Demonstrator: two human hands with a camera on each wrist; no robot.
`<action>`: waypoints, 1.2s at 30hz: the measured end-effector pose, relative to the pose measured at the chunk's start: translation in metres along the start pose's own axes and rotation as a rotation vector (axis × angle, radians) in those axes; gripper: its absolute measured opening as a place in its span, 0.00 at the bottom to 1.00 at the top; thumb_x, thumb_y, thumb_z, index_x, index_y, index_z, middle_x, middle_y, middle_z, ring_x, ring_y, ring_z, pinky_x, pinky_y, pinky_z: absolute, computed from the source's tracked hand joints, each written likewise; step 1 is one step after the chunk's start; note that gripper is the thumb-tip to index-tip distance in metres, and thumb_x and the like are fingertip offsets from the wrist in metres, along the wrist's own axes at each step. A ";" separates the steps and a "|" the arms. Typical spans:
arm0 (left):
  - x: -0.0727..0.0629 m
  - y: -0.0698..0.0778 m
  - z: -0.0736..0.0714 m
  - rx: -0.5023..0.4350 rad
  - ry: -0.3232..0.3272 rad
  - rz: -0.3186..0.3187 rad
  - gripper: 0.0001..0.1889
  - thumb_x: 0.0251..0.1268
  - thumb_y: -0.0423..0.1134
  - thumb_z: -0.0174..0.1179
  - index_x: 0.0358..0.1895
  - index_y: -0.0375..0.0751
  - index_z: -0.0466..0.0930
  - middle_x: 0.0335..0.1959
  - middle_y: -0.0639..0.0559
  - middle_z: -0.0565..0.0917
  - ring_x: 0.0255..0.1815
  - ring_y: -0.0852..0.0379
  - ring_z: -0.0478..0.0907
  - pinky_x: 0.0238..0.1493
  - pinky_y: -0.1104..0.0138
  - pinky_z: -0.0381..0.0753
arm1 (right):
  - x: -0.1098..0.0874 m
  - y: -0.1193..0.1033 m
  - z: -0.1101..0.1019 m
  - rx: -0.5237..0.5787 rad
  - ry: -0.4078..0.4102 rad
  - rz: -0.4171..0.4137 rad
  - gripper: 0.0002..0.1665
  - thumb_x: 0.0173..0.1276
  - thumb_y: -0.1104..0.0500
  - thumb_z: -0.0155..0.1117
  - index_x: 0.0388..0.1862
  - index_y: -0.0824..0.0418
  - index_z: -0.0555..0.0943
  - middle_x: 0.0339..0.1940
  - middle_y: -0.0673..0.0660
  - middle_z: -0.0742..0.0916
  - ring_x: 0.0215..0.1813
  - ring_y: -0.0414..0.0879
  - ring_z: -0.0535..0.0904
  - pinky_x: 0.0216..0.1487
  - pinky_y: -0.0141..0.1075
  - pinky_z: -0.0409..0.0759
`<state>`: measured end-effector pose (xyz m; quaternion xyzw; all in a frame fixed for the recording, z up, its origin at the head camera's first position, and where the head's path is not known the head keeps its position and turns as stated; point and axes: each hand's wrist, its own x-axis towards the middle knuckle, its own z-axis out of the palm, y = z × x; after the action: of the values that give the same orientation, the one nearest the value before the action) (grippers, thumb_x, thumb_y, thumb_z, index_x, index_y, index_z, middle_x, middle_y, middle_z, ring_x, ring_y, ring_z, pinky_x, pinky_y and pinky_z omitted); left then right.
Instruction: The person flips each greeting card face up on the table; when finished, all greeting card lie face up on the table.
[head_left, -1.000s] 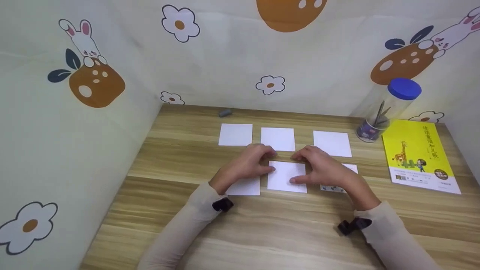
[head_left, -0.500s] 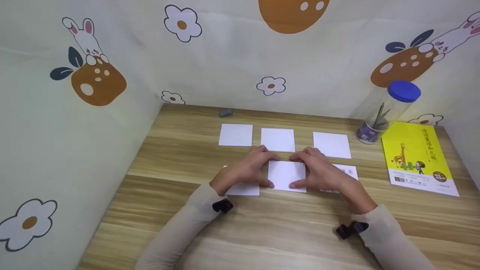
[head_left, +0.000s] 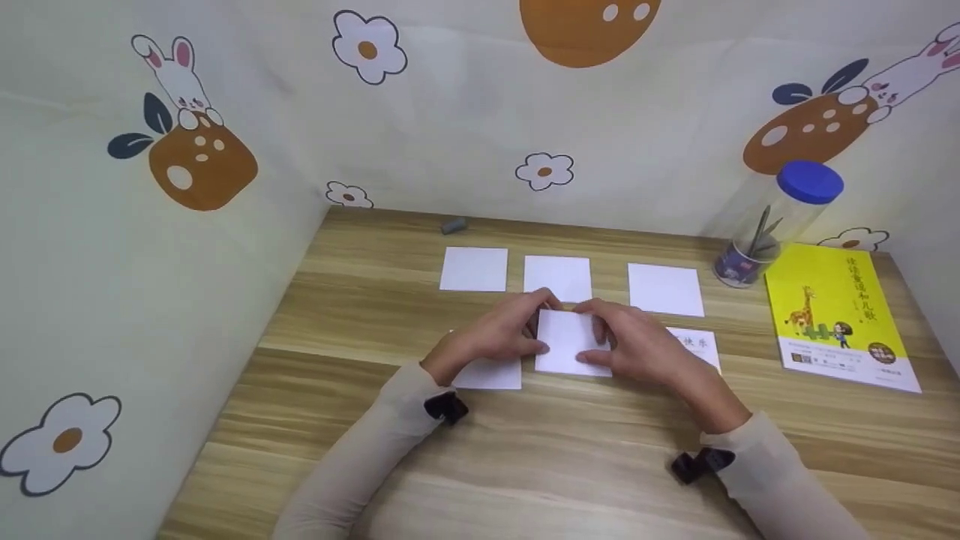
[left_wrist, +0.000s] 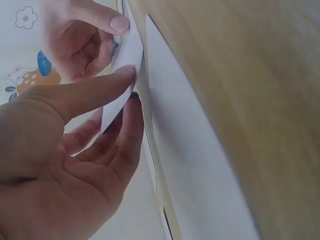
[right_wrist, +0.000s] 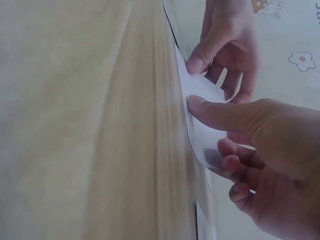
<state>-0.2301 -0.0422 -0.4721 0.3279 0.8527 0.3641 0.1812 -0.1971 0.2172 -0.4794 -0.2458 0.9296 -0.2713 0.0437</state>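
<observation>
— How were the hands set?

— The middle white card (head_left: 571, 341) was pinched at its left edge by the left hand (head_left: 499, 335) and at its right edge by the right hand (head_left: 637, 341), thumb over, fingers curled beneath. It was lifted off the wooden table (head_left: 525, 450) at its far edge, presumably so that its underside could be got at.

— Was it clear of the table?

— Only partly, it seemed; in the wrist views the paper was bowed between the fingers, and the near edge could not be made out.

— And around it?

— At nine o'clock another blank card (head_left: 487, 373) lay half hidden under the left wrist; at three o'clock a printed card (head_left: 696, 343) was seen face up. At twelve o'clock three blank cards (head_left: 556, 274) were laid in a row. Well off at two o'clock stood a blue-lidded jar (head_left: 772, 221), with a yellow book (head_left: 832, 311) just beside it.
</observation>
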 end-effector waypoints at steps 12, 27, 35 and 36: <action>0.008 0.002 0.000 -0.294 0.122 0.141 0.20 0.91 0.49 0.47 0.61 0.40 0.85 0.48 0.45 0.89 0.48 0.47 0.87 0.49 0.63 0.88 | 0.005 0.008 -0.008 0.308 0.192 -0.047 0.06 0.79 0.54 0.70 0.49 0.53 0.87 0.33 0.47 0.91 0.36 0.45 0.88 0.38 0.30 0.85; 0.008 0.001 0.007 -0.261 0.108 0.160 0.36 0.73 0.36 0.71 0.82 0.47 0.68 0.61 0.41 0.86 0.55 0.50 0.90 0.55 0.66 0.91 | 0.002 0.010 -0.012 0.588 0.072 -0.101 0.09 0.79 0.64 0.67 0.54 0.59 0.84 0.46 0.58 0.90 0.46 0.46 0.90 0.47 0.32 0.89; 0.004 0.002 0.002 -0.119 0.184 -0.037 0.16 0.72 0.34 0.71 0.60 0.42 0.82 0.45 0.45 0.91 0.41 0.58 0.91 0.43 0.70 0.90 | 0.004 0.023 -0.017 0.298 0.041 -0.020 0.27 0.69 0.63 0.79 0.65 0.55 0.84 0.50 0.51 0.93 0.49 0.46 0.87 0.48 0.34 0.84; 0.003 0.002 0.002 -0.114 0.179 -0.059 0.16 0.72 0.34 0.72 0.59 0.41 0.82 0.44 0.45 0.91 0.41 0.58 0.91 0.42 0.70 0.90 | 0.004 0.025 -0.017 0.264 0.032 -0.017 0.27 0.67 0.62 0.81 0.64 0.55 0.85 0.50 0.51 0.93 0.49 0.46 0.87 0.49 0.36 0.84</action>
<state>-0.2306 -0.0383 -0.4722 0.2580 0.8527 0.4343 0.1332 -0.2150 0.2419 -0.4775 -0.2415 0.8842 -0.3956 0.0588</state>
